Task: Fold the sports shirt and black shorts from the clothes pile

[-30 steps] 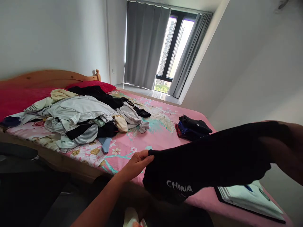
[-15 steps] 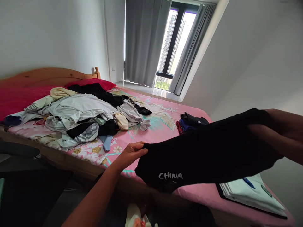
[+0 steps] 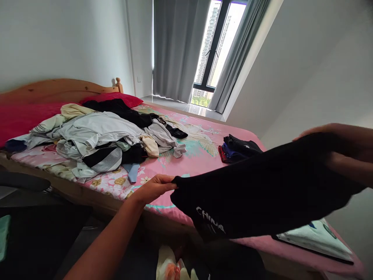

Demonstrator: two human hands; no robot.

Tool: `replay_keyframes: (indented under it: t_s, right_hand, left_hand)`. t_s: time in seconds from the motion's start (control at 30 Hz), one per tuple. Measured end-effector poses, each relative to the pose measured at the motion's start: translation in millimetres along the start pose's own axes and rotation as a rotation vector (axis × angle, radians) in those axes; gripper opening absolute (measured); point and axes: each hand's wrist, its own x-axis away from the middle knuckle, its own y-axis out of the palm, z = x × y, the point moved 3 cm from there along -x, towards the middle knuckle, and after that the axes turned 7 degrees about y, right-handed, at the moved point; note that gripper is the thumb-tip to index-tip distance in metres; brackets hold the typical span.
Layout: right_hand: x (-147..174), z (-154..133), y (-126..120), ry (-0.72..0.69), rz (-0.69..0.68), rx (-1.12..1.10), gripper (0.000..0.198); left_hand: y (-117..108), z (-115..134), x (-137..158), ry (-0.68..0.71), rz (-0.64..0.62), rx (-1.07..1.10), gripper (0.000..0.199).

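A black garment [image 3: 256,190] with white "CHINA" lettering is stretched between my two hands above the bed's near edge. My left hand [image 3: 157,186] pinches its left corner between thumb and fingers. At the far right, my right hand [image 3: 349,151] grips the other end, the cloth lying over part of the fingers. Below the garment on the right lies a folded white garment [image 3: 317,237] on something thin and dark. Behind it sits a stack of folded dark clothes [image 3: 240,147], black, blue and red.
A loose heap of clothes [image 3: 99,132] covers the left of the bed, near red pillows [image 3: 128,99] and a wooden headboard [image 3: 58,87]. Pink floral bedding [image 3: 201,136] spreads across the bed. A dark chair-like armrest [image 3: 23,182] stands at the lower left.
The black garment's right end has moved right with my right hand, and the cloth looks pulled longer. My left hand has shifted slightly left. The lettering now slants downward.
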Motion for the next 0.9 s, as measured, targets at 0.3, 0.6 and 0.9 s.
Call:
replay_keyframes:
  t_s: [0.3, 0.6, 0.9]
  right_hand:
    - [-40, 46, 116, -0.089, -0.074, -0.164, 0.031]
    - [106, 95, 304, -0.04, -0.164, -0.369, 0.044]
    - [183, 123, 358, 0.638, -0.126, -0.564, 0.032]
  left_hand:
    - [-47, 32, -58, 0.234, 0.328, -0.404, 0.033]
    - [-9, -110, 39, 0.206, 0.041, -1.074, 0.024]
    - [20, -138, 94, 0.147, 0.094, -1.338, 0.033]
